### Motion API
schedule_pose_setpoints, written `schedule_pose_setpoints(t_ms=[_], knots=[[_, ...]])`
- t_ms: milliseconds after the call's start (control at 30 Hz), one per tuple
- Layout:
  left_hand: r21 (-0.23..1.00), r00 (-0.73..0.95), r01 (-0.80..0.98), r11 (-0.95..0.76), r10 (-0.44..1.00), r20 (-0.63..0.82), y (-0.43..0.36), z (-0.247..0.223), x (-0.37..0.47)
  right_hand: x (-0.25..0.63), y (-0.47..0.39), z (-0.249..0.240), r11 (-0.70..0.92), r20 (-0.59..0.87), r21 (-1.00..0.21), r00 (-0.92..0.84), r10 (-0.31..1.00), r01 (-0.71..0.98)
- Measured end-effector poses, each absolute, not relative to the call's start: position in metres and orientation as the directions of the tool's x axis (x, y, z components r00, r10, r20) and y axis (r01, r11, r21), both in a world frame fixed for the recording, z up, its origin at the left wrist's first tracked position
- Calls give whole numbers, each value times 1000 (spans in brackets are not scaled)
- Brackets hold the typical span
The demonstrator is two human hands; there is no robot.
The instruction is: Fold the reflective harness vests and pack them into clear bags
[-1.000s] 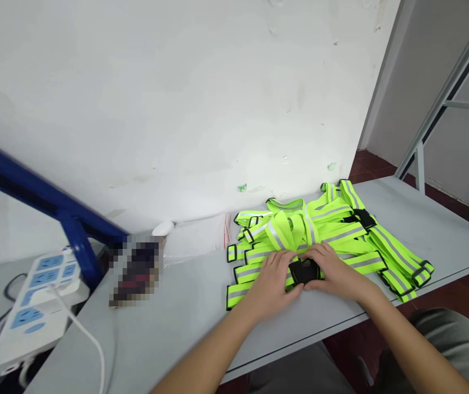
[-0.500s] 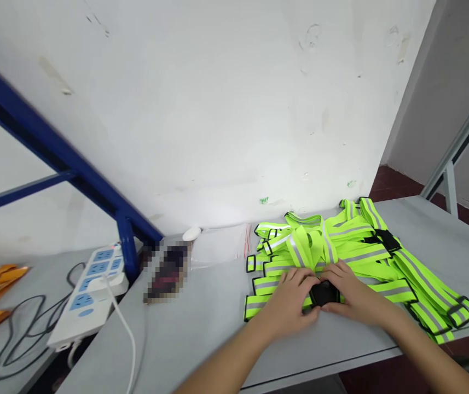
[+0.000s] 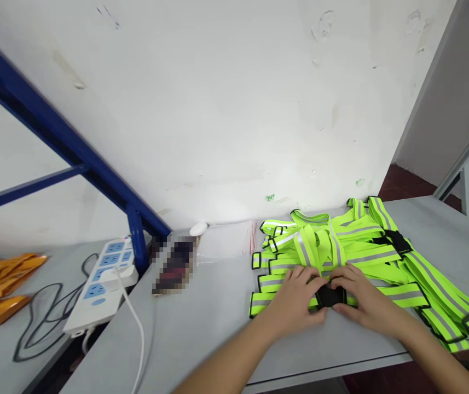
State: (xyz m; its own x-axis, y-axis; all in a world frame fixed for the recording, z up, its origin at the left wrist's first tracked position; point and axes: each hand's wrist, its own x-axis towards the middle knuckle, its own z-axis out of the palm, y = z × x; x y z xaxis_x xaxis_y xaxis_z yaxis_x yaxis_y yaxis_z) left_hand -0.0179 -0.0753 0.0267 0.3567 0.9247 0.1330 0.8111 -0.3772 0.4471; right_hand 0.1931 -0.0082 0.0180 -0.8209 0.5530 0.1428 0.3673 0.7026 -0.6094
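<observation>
The left forearm (image 3: 234, 353) angles up toward 2 o'clock, the right forearm (image 3: 433, 350) toward 10 o'clock. Both bare grips face each other, close together, backs upward. The left grip (image 3: 297, 301) bends its fingers, its thumb toward 3 o'clock; the right grip (image 3: 368, 301) curls its fingers, its thumb toward 9 o'clock. Both thumbs sit below the fingers.

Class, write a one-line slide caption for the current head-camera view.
Left hand and right hand hold a black buckle on yellow-green reflective straps across a grey table.
</observation>
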Motion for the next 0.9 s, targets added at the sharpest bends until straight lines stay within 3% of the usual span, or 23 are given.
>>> schedule_pose_setpoints(t_ms=[400, 667, 900], knots=[[422, 381, 815, -397, 916, 125, -68, 26, -17, 194, -5, 16, 737, 173, -594, -843, 509, 322], [439, 376, 808, -394, 917, 131, -66, 26, -25, 197, -6, 7, 690, 199, -635, -789, 581, 348], [441, 270, 818, -369, 924, 272, -68, 26, -26, 197, -10, 7, 687, 297, -624, -701, 649, 372]])
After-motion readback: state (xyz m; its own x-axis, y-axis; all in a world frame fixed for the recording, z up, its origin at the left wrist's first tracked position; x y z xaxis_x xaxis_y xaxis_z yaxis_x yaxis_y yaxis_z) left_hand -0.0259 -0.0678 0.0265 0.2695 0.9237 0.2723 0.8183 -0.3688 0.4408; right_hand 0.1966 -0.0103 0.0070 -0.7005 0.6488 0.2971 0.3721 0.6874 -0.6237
